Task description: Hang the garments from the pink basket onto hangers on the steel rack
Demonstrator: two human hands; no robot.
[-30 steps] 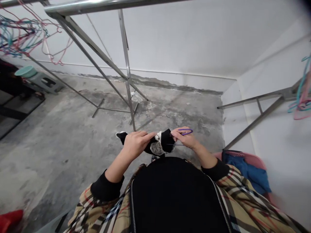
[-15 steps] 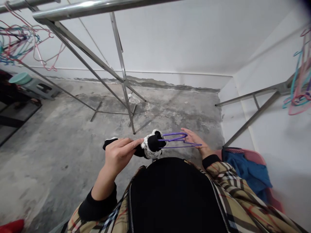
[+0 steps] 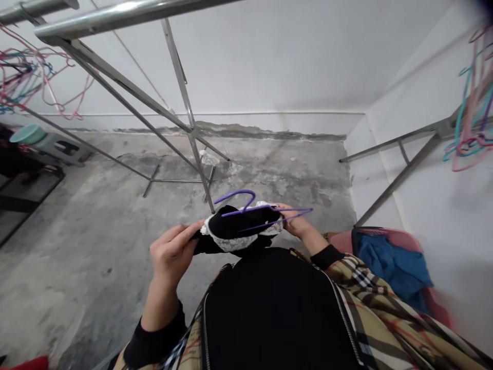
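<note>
A black garment with white lace trim [image 3: 234, 244] is stretched between my two hands in front of my body. My left hand [image 3: 173, 252] pinches its left side by the lace edge. At the right, my right hand [image 3: 295, 223] grips the lace edge, its fingers partly hidden behind the cloth and hanger. A purple clothes hanger [image 3: 241, 198] sits partly inside the garment's opening. The hook points up and left, and one end sticks out past the lace over my right hand.
A metal drying rack [image 3: 185, 123] stands ahead, with tangled hangers [image 3: 42, 72] at far left. More hangers [image 3: 470, 123] hang at right. A pink basket [image 3: 408, 241] holds blue cloth [image 3: 389, 264]. A grey stool [image 3: 63, 149] carries a green basin [image 3: 29, 134].
The garment's opening has been spread wider. The hanger has moved left, deeper into it, with its hook now showing. My right hand went from open beside the hanger to gripping the lace edge.
</note>
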